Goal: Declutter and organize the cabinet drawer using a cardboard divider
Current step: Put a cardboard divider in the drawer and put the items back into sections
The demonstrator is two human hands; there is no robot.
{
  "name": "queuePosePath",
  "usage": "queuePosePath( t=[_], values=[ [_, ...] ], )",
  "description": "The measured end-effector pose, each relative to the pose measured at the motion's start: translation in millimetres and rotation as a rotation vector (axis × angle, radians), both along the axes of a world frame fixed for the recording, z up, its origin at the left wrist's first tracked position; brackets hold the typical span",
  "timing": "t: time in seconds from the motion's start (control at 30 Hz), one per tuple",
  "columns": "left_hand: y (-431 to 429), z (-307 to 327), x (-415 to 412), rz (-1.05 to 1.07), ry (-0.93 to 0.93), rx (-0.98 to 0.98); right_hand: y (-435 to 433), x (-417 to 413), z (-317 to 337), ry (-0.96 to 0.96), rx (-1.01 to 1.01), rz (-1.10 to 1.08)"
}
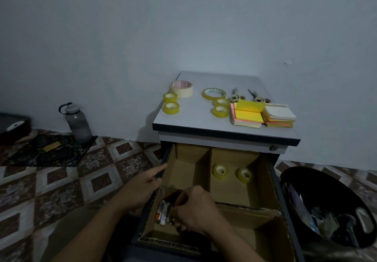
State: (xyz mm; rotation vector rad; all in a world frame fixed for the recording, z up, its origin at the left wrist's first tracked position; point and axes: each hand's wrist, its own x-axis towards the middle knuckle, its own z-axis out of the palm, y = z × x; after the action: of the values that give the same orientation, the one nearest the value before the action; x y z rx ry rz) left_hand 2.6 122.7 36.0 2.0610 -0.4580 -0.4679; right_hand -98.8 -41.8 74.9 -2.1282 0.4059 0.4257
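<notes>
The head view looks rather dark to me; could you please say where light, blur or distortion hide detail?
Head view: dim overall; the small items under the right hand, low in the drawer, are shadowed and smeared; contents of the bin are murky; wide-angle stretch skews the cabinet.

I have 1 view only, from the wide-angle camera on the person's head. It faces forward and tilts steeply down, so the open drawer [275, 182] and its cardboard divider [201, 165] sit close in the lower middle. The left hand [142, 188] and right hand [195, 206] reach in from the bottom edge, nearest the lens. The cabinet top [195, 116] lies further off at mid-frame, and the wall [142, 27] fills the upper half. The floor [61, 182] spreads left, and a black bin [326, 182] sits at the right edge.
</notes>
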Motion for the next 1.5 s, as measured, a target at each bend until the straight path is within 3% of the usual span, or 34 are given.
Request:
queuePosePath(
  t=[0.3, 0.6, 0.83, 1.1, 1.27, 1.37, 1.5],
  values=[
    [-3.9, 44.8, -19.3, 0.116, -0.246, 0.120, -41.7, -11.3, 40.9, -0.140, 0.024, 0.244],
    [-19.5, 114.0, 22.2, 0.245, -0.480, -0.066, -102.3, 22.5, 91.4, -0.474, -0.135, 0.170],
    [-44.6, 127.4, 88.7, 0.207, -0.503, -0.004, -146.1, 95.7, 124.6, -0.772, -0.369, -0.011],
    [-54.1, 109.2, 139.3, 0.158, -0.503, 0.149, -164.8, 158.9, 117.7, -0.521, -0.759, 0.111],
    [-60.8, 102.4, 146.5, 0.167, -0.552, 0.096, -161.2, 168.9, 109.9, -0.475, -0.928, 0.131],
    [-65.6, 100.2, 146.1, 0.172, -0.585, 0.055, -161.8, 169.6, 107.6, -0.482, -0.893, 0.141],
    [-68.4, 103.7, 154.8, 0.214, -0.604, -0.073, -170.6, 175.6, 116.0, -0.552, -0.695, 0.082]
  ],
)
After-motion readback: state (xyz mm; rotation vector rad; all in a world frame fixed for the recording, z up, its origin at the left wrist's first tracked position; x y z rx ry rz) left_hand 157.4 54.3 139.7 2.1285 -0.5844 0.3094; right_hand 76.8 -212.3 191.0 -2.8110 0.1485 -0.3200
